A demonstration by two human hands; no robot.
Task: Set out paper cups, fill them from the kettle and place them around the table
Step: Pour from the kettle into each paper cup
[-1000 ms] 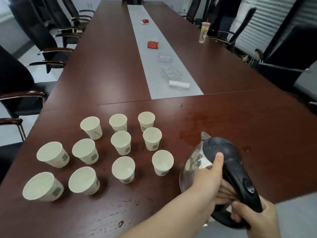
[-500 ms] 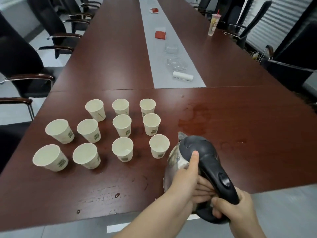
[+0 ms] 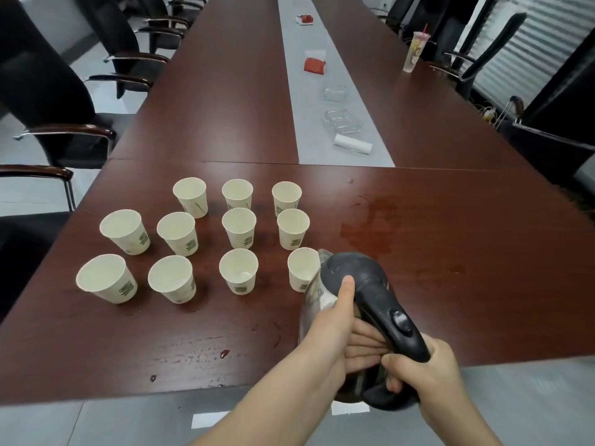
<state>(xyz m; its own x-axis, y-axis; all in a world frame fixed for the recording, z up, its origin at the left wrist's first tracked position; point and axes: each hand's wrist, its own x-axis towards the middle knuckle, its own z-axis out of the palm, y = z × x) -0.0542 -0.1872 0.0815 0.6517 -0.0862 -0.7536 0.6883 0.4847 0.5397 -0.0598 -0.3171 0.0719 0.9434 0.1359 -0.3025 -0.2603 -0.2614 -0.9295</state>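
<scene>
Several white paper cups (image 3: 239, 225) with green marks stand upright in rows on the dark red table (image 3: 434, 268). A glass kettle (image 3: 357, 284) with a black lid and handle hangs over the table's near edge. Its spout sits right over the rim of the nearest right cup (image 3: 301, 268). My left hand (image 3: 341, 329) grips the kettle's side, thumb on the lid. My right hand (image 3: 421, 371) is closed around the lower handle. No water stream is visible.
A grey runner (image 3: 309, 101) down the table carries glass trays (image 3: 341, 122), a white roll (image 3: 352, 145) and red packets (image 3: 315, 65). A lidded drink cup (image 3: 415, 51) stands far right. Black armchairs (image 3: 64, 136) line both sides. A wet patch (image 3: 370, 233) lies right of the cups.
The kettle has moved left toward the cups and now reaches the nearest right cup's rim. The view has pulled back and tilted, showing more of the table's near edge.
</scene>
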